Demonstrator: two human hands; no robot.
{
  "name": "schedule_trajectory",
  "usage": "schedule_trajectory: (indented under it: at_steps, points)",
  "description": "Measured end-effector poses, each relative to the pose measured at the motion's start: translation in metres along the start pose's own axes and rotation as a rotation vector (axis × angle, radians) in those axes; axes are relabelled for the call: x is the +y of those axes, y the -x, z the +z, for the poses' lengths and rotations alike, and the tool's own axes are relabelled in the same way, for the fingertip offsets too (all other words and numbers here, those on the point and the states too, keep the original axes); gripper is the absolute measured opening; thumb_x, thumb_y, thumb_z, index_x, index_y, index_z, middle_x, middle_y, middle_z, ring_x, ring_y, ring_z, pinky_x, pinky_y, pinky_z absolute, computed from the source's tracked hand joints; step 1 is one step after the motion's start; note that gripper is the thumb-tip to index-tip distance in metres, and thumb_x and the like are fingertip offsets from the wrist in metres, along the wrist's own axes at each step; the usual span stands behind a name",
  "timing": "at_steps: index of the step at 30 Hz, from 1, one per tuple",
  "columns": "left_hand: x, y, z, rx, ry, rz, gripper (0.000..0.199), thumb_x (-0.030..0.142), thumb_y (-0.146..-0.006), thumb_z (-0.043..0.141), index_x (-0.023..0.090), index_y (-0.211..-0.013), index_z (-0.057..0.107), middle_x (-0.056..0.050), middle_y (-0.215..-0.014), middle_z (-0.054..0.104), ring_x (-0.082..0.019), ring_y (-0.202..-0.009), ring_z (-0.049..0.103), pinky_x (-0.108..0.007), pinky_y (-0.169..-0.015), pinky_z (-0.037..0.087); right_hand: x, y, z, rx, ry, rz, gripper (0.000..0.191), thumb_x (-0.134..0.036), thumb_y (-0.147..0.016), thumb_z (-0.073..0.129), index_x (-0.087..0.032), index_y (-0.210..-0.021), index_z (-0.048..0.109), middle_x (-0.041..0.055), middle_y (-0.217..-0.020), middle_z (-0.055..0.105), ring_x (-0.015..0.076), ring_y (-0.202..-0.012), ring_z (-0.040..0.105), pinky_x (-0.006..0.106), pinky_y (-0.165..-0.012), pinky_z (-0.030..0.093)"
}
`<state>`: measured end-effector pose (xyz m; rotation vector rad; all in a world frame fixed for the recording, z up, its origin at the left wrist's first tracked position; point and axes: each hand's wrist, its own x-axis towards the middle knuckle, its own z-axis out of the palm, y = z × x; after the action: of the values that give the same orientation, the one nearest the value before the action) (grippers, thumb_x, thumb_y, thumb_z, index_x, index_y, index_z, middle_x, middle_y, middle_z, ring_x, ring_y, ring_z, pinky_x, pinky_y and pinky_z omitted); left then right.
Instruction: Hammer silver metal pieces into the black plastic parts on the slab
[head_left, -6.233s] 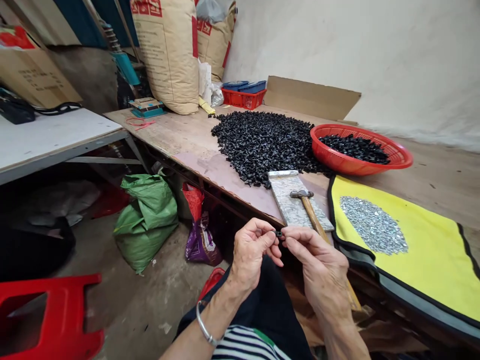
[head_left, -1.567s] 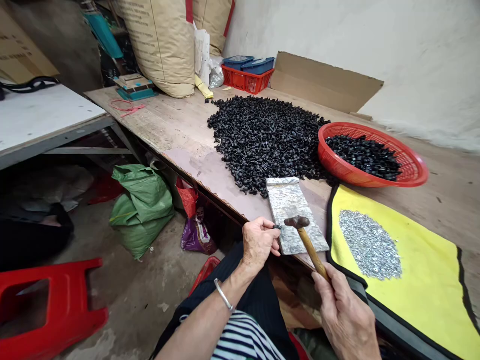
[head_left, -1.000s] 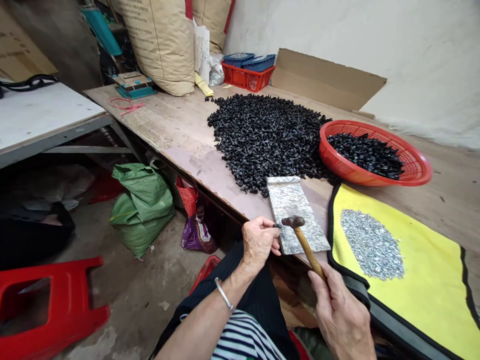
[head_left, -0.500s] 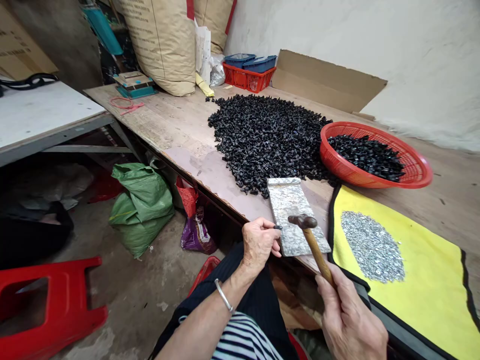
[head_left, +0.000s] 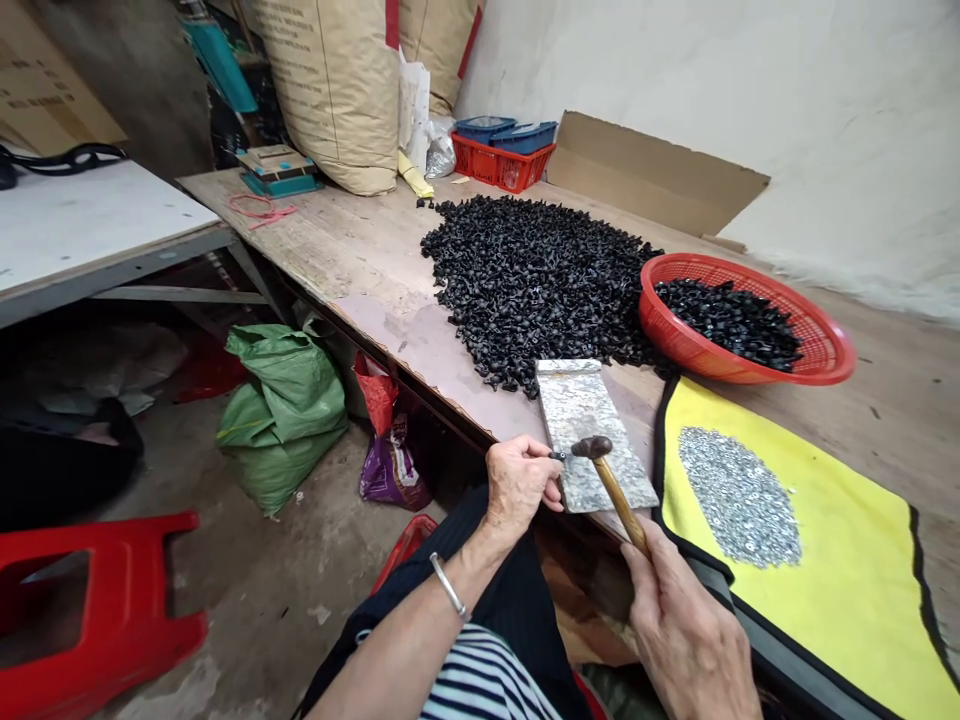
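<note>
Between thumb and forefinger, my left hand (head_left: pixel 519 482) pinches a small black part (head_left: pixel 557 456) at the left edge of a speckled stone slab (head_left: pixel 596 420). My right hand (head_left: pixel 686 610) is wrapped round the wooden handle of a hammer (head_left: pixel 616 490). Its dark metal head hovers over the slab, just right of the small part. Beyond the slab spreads a large pile of small black parts (head_left: pixel 540 280). Small silvery metal pieces (head_left: pixel 739 495) lie heaped on a yellow cloth (head_left: pixel 840 560) with black edging, to the right of the slab.
A red plastic basket (head_left: pixel 832 350) with more black parts sits right of the pile. Paper sacks (head_left: pixel 330 90), a red crate (head_left: pixel 502 165) and a cardboard sheet (head_left: pixel 660 175) line the back. A red stool (head_left: pixel 142 600) and a green sack (head_left: pixel 281 420) are on the floor.
The hammer and my right hand have shifted slightly left, bringing the head nearer the small black part. My left hand keeps its pinch. The whole view has shifted slightly.
</note>
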<state>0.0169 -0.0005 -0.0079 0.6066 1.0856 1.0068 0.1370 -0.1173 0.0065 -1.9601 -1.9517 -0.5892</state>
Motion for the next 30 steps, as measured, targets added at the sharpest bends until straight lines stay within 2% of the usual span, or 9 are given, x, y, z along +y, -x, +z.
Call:
schedule_trajectory:
  at_steps: [7,10,13,16,19,21,23,25,30]
  points:
    - [0.001,0.000,0.001,-0.006,-0.001,-0.010,0.006,0.012,-0.050,0.057,0.013,-0.056,0.054,0.001,-0.031,0.051,-0.011,-0.024,0.044,-0.022,-0.026,0.042,-0.010,-0.012,-0.020,0.060,-0.116,0.098,0.040,-0.025,-0.087,0.046,-0.014,-0.126,0.050,0.0100,-0.100,0.069,0.0184,-0.069,0.067,0.026,-0.062,0.052]
    - [0.002,0.000,0.000,-0.004,0.007,-0.012,0.006,0.011,-0.050,0.057,0.012,-0.056,0.054,0.002,-0.031,0.051,-0.011,-0.024,0.044,-0.023,-0.026,0.042,-0.016,-0.012,-0.020,0.040,0.015,0.115,0.039,-0.021,-0.086,0.047,-0.012,-0.124,0.053,0.0092,-0.090,0.071,0.0160,-0.054,0.064,0.025,-0.050,0.047]
    - [0.001,-0.001,0.000,0.001,0.015,-0.008,0.006,0.011,-0.050,0.057,0.012,-0.055,0.054,0.001,-0.031,0.051,-0.011,-0.025,0.045,-0.023,-0.027,0.044,-0.015,-0.011,-0.016,-0.046,0.077,0.007,0.030,-0.020,-0.086,0.048,-0.011,-0.111,0.062,0.0062,-0.078,0.072,0.0122,-0.037,0.055,0.025,-0.037,0.037]
    - [-0.001,-0.002,-0.001,-0.019,0.030,-0.009,0.006,0.011,-0.050,0.057,0.012,-0.056,0.054,0.001,-0.031,0.052,-0.012,-0.025,0.045,-0.024,-0.028,0.044,-0.013,-0.013,-0.023,0.010,0.069,0.001,0.034,-0.020,-0.085,0.049,-0.012,-0.118,0.057,0.0085,-0.090,0.071,0.0137,-0.049,0.061,0.024,-0.045,0.043]
    - [-0.003,-0.003,-0.001,-0.025,0.029,-0.007,0.007,0.011,-0.050,0.057,0.012,-0.056,0.054,0.001,-0.031,0.052,-0.012,-0.024,0.045,-0.023,-0.027,0.043,-0.016,-0.015,-0.031,0.153,0.067,0.111,0.043,-0.019,-0.085,0.051,-0.014,-0.128,0.048,0.0096,-0.095,0.070,0.0133,-0.051,0.061,0.024,-0.050,0.045]
    - [-0.003,-0.003,-0.001,-0.017,0.024,-0.009,0.006,0.011,-0.050,0.057,0.012,-0.055,0.054,0.001,-0.031,0.052,-0.012,-0.024,0.045,-0.024,-0.028,0.044,-0.019,-0.015,-0.030,0.141,0.072,0.112,0.041,-0.019,-0.085,0.050,-0.013,-0.125,0.051,0.0088,-0.090,0.071,0.0112,-0.041,0.056,0.024,-0.043,0.041]
    - [-0.002,-0.002,-0.001,-0.010,0.022,-0.011,0.006,0.011,-0.049,0.057,0.012,-0.055,0.055,0.001,-0.031,0.052,-0.012,-0.025,0.046,-0.024,-0.028,0.044,-0.021,-0.013,-0.024,0.045,0.075,0.052,0.034,-0.020,-0.085,0.049,-0.012,-0.117,0.058,0.0074,-0.083,0.072,0.0102,-0.035,0.052,0.024,-0.037,0.037]
    - [-0.001,-0.003,0.000,-0.010,0.029,-0.010,0.006,0.010,-0.049,0.057,0.012,-0.055,0.055,0.000,-0.031,0.052,-0.013,-0.025,0.047,-0.024,-0.029,0.044,-0.019,-0.012,-0.020,-0.008,0.065,-0.010,0.032,-0.021,-0.085,0.049,-0.011,-0.113,0.060,0.0068,-0.084,0.072,0.0112,-0.038,0.055,0.024,-0.039,0.039]
    - [-0.002,-0.003,0.000,-0.026,0.047,-0.006,0.006,0.010,-0.050,0.057,0.012,-0.054,0.054,0.000,-0.031,0.053,-0.013,-0.024,0.046,-0.024,-0.028,0.043,-0.015,-0.010,-0.019,0.144,0.043,0.093,0.046,-0.019,-0.085,0.049,-0.011,-0.130,0.047,0.0097,-0.090,0.071,0.0137,-0.050,0.062,0.023,-0.047,0.044]
